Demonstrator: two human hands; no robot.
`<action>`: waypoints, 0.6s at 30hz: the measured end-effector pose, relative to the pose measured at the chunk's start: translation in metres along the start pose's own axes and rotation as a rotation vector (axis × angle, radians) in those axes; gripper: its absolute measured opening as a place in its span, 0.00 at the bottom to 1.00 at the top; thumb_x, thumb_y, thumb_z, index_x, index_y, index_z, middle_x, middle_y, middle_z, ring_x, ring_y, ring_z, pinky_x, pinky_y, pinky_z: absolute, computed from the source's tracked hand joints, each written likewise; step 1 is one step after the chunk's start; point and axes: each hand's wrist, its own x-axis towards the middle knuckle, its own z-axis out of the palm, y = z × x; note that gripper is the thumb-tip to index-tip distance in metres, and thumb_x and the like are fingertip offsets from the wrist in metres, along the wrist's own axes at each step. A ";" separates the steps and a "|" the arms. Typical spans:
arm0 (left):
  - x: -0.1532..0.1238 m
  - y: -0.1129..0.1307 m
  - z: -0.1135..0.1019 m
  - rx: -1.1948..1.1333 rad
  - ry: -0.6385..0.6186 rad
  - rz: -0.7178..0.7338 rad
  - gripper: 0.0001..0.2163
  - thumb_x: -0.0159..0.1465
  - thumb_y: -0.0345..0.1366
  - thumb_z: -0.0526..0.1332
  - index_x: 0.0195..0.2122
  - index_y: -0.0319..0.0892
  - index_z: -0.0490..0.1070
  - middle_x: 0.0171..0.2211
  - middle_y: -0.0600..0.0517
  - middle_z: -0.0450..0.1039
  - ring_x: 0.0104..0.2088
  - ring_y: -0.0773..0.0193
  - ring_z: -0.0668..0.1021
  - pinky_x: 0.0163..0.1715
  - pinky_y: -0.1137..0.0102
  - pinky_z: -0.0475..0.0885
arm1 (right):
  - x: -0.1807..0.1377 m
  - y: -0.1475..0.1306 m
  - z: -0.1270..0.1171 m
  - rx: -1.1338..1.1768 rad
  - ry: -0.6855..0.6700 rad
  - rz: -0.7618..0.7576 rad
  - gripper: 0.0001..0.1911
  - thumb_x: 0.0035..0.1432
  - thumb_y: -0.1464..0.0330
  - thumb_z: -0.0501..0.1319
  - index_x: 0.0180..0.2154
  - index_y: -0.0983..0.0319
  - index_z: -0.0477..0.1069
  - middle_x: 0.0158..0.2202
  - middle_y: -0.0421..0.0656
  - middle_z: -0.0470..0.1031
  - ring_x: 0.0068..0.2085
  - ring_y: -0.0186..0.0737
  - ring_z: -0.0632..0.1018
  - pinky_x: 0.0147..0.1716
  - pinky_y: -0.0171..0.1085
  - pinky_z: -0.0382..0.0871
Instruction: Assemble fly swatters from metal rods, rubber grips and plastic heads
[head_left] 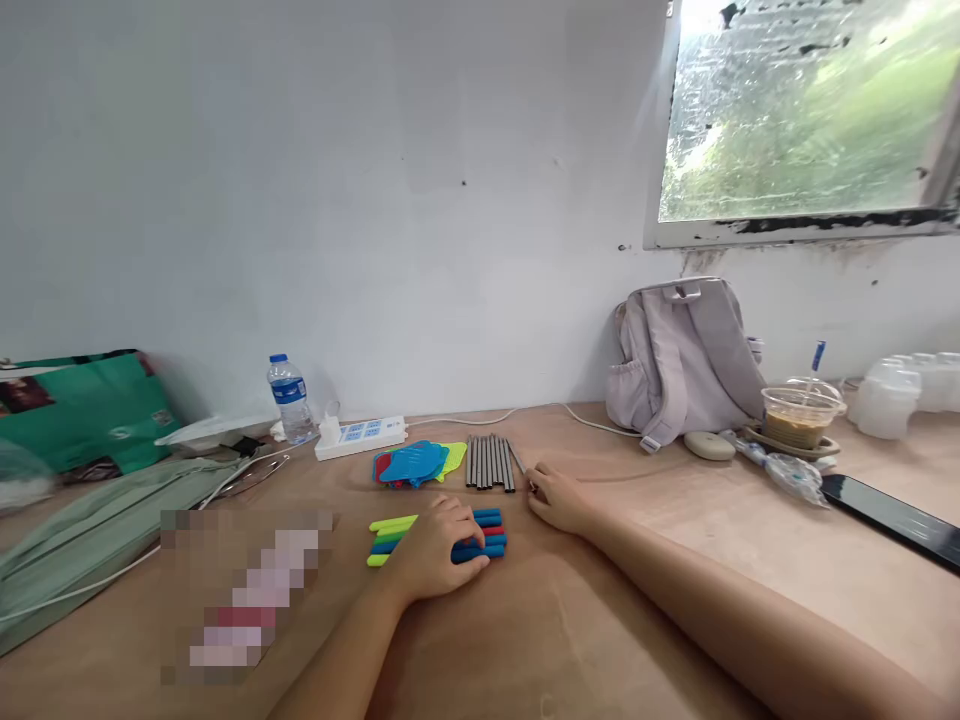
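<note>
My left hand lies over a row of coloured handles, green, blue and red, with its fingers curled on them. My right hand rests on the wooden table just right of a row of several grey metal rods. Its fingers pinch the end of one rod that lies slanted at the row's right side. Behind the handles sits a small pile of fan-shaped plastic pieces, blue, red and yellow-green.
A water bottle and a white power strip stand near the wall. A grey backpack, a cup with a drink, a phone and a green bag lie around. A blurred patch covers the left foreground.
</note>
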 end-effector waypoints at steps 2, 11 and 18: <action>0.001 0.002 0.000 -0.014 -0.009 0.002 0.04 0.54 0.38 0.60 0.28 0.44 0.70 0.29 0.53 0.71 0.33 0.62 0.69 0.38 0.65 0.61 | -0.003 0.002 -0.003 -0.014 -0.013 -0.011 0.07 0.54 0.71 0.53 0.37 0.62 0.65 0.37 0.45 0.67 0.34 0.37 0.71 0.33 0.33 0.59; 0.004 0.016 0.001 -0.035 -0.022 -0.009 0.05 0.52 0.38 0.61 0.28 0.44 0.69 0.26 0.54 0.71 0.30 0.63 0.69 0.35 0.66 0.61 | -0.047 -0.003 -0.017 -0.160 -0.085 -0.093 0.08 0.57 0.69 0.48 0.36 0.62 0.64 0.36 0.47 0.67 0.31 0.39 0.70 0.30 0.35 0.60; 0.000 0.014 -0.014 -0.067 -0.111 0.011 0.08 0.52 0.40 0.61 0.33 0.47 0.71 0.31 0.53 0.72 0.34 0.61 0.70 0.39 0.66 0.61 | -0.084 -0.032 -0.035 -0.010 -0.105 -0.238 0.12 0.52 0.71 0.52 0.41 0.60 0.66 0.36 0.45 0.68 0.34 0.39 0.70 0.35 0.36 0.62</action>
